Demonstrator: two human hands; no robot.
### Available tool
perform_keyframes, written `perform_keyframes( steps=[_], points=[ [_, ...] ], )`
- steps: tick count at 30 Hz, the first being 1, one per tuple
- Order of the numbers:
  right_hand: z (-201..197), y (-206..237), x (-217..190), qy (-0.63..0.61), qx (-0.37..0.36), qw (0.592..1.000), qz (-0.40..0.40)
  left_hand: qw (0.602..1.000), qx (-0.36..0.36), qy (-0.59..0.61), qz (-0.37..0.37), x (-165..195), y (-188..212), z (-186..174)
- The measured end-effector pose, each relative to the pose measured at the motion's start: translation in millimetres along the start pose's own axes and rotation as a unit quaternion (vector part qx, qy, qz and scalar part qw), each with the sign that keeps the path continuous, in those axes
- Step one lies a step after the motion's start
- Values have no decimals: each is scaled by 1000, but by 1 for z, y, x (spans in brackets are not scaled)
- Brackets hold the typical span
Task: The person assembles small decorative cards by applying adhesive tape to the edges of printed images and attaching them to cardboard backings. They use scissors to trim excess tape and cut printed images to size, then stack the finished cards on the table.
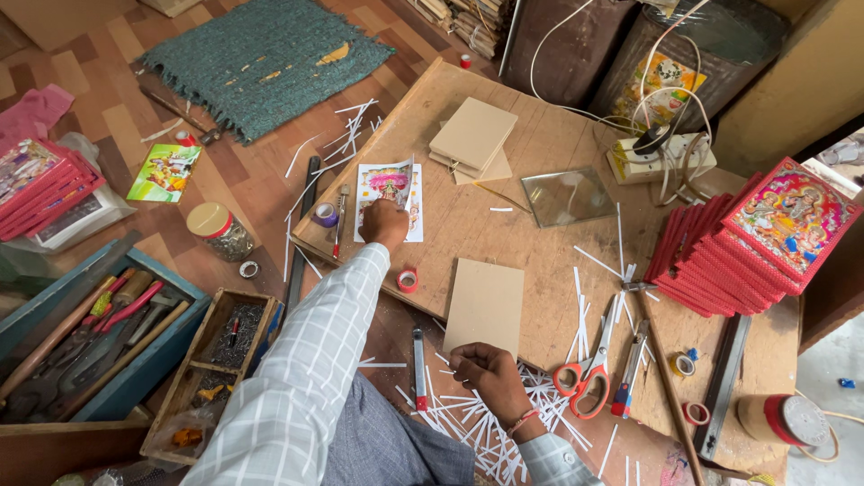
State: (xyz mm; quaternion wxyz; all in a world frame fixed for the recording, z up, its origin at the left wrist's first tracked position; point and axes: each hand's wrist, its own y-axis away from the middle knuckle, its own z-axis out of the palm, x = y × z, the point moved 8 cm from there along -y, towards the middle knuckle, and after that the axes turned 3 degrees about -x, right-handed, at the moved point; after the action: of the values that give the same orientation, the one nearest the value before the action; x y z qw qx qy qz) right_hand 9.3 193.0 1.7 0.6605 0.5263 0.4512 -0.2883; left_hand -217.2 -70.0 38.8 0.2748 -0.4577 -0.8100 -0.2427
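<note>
Here | left hand [385, 222] on print [389, 200] | board [485, 304] between hands

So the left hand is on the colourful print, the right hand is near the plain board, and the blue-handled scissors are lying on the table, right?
Not quite: the scissors have red-orange handles, not blue. The head view shows them lying on the table among white paper strips. The rest holds: the left hand is on the colourful print, and the right hand is near the plain board.

1 pr scissors [585, 373], 1 glass pane [567, 195], 1 print [389, 200].
</note>
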Motion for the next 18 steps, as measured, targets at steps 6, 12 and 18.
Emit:
perform_keyframes(
  steps=[6,12,18],
  points=[
    [2,3,-5,0,-1,1000,-9,999,-17,35,-4,0,5,1],
    [1,4,-4,6,2,1000,1,996,-43,84,7,-3,11,4],
    [1,4,-2,8,-2,1000,1,995,2,101,20,-8,6,7]
  ],
)
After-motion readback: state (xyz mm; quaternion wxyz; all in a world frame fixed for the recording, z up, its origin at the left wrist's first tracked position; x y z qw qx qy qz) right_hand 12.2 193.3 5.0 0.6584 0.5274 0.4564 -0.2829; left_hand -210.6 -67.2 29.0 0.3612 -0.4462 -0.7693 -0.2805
